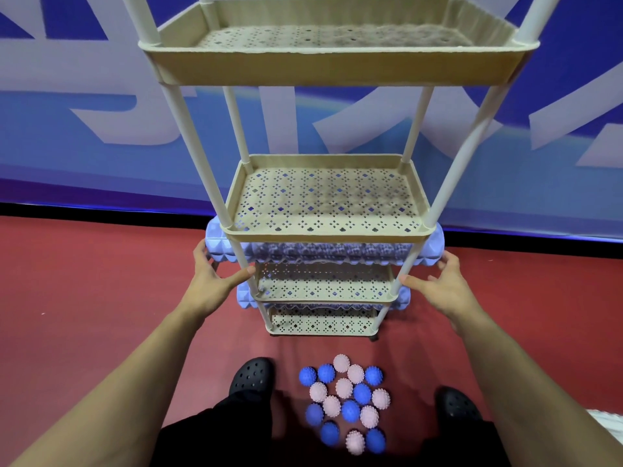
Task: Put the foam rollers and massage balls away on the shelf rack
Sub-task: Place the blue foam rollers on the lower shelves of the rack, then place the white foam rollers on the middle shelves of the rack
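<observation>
A blue banner with large pale lettering [101, 106] fills the background, its top and sides cut off, and meets a red floor [84, 298] along a dark strip. On the floor stands a beige plastic shelf rack [328, 230] with white posts and perforated trays; its uppermost part runs out of view.

A lavender foam roller [220, 242] with a ridged surface lies across the third tray down, both ends sticking out past the posts, its middle mostly hidden by the tray above. A second foam roller [244, 296] lies one tray lower, and only its two ends show clearly.

The left hand [210, 281] cups the upper roller's left end, fingers curled against it, thumb stretched toward the front post. The right hand [441, 281] touches the right end the same way.

Black clogs [253, 374] flank a loose cluster of spiky massage balls [347, 401], blue and pink, on the floor just before the rack.
</observation>
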Demonstrator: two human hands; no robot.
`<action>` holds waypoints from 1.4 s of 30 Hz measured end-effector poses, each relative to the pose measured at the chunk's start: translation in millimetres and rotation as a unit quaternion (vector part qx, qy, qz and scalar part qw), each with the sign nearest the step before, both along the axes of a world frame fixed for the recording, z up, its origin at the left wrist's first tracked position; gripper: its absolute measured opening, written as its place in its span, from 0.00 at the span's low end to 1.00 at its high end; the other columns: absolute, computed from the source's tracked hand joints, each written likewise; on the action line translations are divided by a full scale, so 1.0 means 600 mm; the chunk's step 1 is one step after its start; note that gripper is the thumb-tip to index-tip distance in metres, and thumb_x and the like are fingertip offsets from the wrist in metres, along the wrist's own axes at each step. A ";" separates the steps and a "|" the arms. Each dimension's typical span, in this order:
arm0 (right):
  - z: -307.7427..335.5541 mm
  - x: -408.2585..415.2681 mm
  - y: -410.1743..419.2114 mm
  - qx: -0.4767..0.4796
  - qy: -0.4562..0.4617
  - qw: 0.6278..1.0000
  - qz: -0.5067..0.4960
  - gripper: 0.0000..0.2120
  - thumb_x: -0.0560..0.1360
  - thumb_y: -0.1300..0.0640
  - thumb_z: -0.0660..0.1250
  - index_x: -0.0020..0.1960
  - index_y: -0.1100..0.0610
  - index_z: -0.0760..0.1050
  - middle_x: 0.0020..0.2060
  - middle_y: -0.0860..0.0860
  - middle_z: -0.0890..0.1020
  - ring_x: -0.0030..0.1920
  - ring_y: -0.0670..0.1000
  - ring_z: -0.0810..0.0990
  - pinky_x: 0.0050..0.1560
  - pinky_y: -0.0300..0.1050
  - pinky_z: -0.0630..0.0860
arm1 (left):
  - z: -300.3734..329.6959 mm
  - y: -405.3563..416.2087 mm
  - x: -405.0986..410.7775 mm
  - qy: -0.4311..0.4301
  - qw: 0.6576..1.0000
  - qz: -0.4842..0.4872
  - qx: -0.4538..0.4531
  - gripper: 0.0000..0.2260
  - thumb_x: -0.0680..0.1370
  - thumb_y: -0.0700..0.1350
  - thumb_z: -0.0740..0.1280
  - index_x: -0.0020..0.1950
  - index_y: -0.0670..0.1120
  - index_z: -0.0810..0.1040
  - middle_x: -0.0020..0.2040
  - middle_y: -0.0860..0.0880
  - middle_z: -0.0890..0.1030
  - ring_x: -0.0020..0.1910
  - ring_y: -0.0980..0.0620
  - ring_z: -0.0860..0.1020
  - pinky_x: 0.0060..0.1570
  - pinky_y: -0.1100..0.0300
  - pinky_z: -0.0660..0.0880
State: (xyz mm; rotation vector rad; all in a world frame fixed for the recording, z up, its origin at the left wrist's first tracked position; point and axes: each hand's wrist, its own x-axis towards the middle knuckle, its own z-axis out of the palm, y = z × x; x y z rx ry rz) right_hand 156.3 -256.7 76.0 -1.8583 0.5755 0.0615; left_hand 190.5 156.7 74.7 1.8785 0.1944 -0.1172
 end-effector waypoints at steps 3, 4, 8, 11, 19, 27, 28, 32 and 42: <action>-0.002 -0.003 0.002 -0.020 0.003 1.000 0.000 0.42 0.71 0.58 0.79 0.76 0.54 0.57 0.60 0.49 0.73 0.59 0.52 0.73 0.58 0.49 0.73 | -0.001 -0.001 -0.004 0.004 1.000 -0.004 0.012 0.45 0.72 0.49 0.79 0.79 0.54 0.51 0.72 0.62 0.62 0.74 0.58 0.65 0.68 0.54 0.66; -0.003 -0.003 0.002 -0.027 0.005 1.000 0.001 0.43 0.71 0.58 0.79 0.76 0.54 0.57 0.60 0.49 0.73 0.59 0.52 0.73 0.58 0.50 0.73 | -0.002 0.001 -0.004 0.006 1.000 -0.007 0.016 0.45 0.73 0.50 0.78 0.79 0.54 0.51 0.71 0.62 0.62 0.74 0.57 0.64 0.68 0.54 0.66; -0.006 -0.002 0.002 -0.040 0.018 0.999 0.000 0.46 0.69 0.55 0.80 0.78 0.53 0.55 0.65 0.53 0.75 0.59 0.52 0.74 0.63 0.53 0.74 | -0.004 0.009 -0.004 0.011 0.999 -0.024 0.035 0.41 0.72 0.52 0.79 0.75 0.60 0.55 0.73 0.60 0.64 0.75 0.58 0.63 0.71 0.50 0.66; -0.001 -0.004 0.001 -0.061 0.016 0.998 0.006 0.48 0.70 0.54 0.80 0.80 0.52 0.54 0.72 0.55 0.72 0.66 0.54 0.74 0.60 0.48 0.72 | -0.004 0.016 -0.005 0.005 0.998 -0.032 0.057 0.41 0.71 0.54 0.80 0.75 0.63 0.56 0.75 0.59 0.64 0.75 0.57 0.63 0.72 0.49 0.65; 0.039 -0.044 -0.013 -0.134 0.022 0.989 0.054 0.48 0.73 0.50 0.76 0.82 0.51 0.50 0.79 0.57 0.60 0.78 0.55 0.62 0.73 0.50 0.63 | -0.003 -0.016 -0.031 0.182 0.954 -0.066 0.229 0.42 0.76 0.65 0.69 0.79 0.39 0.61 0.77 0.40 0.67 0.72 0.42 0.70 0.68 0.49 0.68; 0.099 -0.128 -0.035 -0.244 -0.047 0.958 0.144 0.32 0.78 0.45 0.70 0.79 0.46 0.63 0.79 0.46 0.62 0.78 0.48 0.62 0.71 0.39 0.59 | 0.063 -0.184 -0.120 0.013 0.924 -0.207 0.321 0.29 0.80 0.64 0.61 0.75 0.49 0.70 0.73 0.47 0.72 0.68 0.48 0.75 0.67 0.54 0.69; 0.109 -0.138 -0.039 -0.255 -0.051 0.954 0.150 0.32 0.78 0.44 0.69 0.79 0.46 0.63 0.79 0.47 0.63 0.78 0.48 0.63 0.74 0.41 0.60 | 0.072 -0.210 -0.132 -0.009 0.918 -0.221 0.329 0.28 0.80 0.64 0.61 0.75 0.49 0.69 0.74 0.48 0.72 0.69 0.48 0.73 0.68 0.53 0.68; 0.152 -0.194 -0.067 -0.273 -0.067 0.949 0.144 0.32 0.79 0.42 0.67 0.79 0.49 0.64 0.79 0.49 0.64 0.78 0.49 0.63 0.77 0.48 0.61 | 0.113 -0.309 -0.196 -0.065 0.910 -0.262 0.315 0.27 0.81 0.64 0.59 0.75 0.51 0.69 0.73 0.50 0.71 0.69 0.50 0.72 0.67 0.55 0.69; 0.152 -0.505 -0.256 -0.294 0.027 0.955 0.026 0.30 0.80 0.42 0.65 0.79 0.49 0.64 0.77 0.48 0.66 0.76 0.50 0.66 0.75 0.50 0.64 | 0.228 -0.539 -0.370 -0.150 0.915 -0.323 0.190 0.22 0.80 0.60 0.64 0.71 0.51 0.74 0.67 0.54 0.75 0.65 0.54 0.76 0.70 0.57 0.68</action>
